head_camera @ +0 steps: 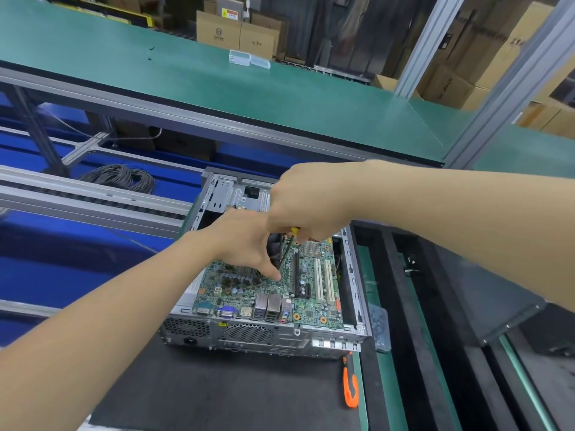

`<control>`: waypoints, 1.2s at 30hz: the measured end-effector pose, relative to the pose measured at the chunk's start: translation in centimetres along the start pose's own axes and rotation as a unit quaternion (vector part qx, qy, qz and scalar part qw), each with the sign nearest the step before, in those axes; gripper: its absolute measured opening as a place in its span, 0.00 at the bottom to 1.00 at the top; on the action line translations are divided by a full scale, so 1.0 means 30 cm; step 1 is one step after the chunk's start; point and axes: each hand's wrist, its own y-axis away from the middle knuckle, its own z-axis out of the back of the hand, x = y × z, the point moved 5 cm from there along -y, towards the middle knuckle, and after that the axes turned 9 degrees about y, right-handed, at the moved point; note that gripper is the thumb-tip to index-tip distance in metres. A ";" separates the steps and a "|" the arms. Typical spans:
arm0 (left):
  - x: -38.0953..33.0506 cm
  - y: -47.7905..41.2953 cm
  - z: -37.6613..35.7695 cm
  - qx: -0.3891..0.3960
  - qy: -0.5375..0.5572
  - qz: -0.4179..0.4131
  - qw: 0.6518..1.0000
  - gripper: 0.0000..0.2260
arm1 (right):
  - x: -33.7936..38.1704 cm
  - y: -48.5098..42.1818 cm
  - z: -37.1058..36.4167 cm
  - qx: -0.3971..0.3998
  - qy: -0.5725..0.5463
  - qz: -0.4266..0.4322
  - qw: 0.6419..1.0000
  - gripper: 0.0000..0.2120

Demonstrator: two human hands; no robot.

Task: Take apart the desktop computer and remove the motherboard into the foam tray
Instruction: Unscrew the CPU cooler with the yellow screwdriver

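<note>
Currently, motherboard [311,309] inside open case [355,284], right hand [308,203] gripping screwdriver [285,253], left hand [245,241], grasp unclear.

A grey cable coil [119,178] is located beyond the left hand [245,244]; clear plastic boxes [249,59] and cardboard boxes [236,35] are seen farther off.

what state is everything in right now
case: open, panel off, flat on the mat
motherboard: in the case, not yet out
right hand: grips the yellow screwdriver
yellow screwdriver: tip down at the board
left hand: thumb by the screwdriver's tip, fingers hidden, grip unclear
orange screwdriver: lying on the mat by the case, unheld
</note>
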 end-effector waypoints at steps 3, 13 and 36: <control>-0.011 0.000 0.005 -0.010 0.026 -0.016 0.999 0.27 | 0.033 0.027 0.022 -0.062 0.060 0.102 0.991 0.05; -0.058 0.042 0.097 -0.053 0.379 -0.053 0.922 0.17 | 0.040 0.049 0.082 -0.173 -0.111 -0.015 0.979 0.09; -0.047 -0.022 0.010 -0.094 0.468 -0.037 0.878 0.14 | -0.078 0.059 0.011 -0.022 -0.226 -0.004 0.974 0.15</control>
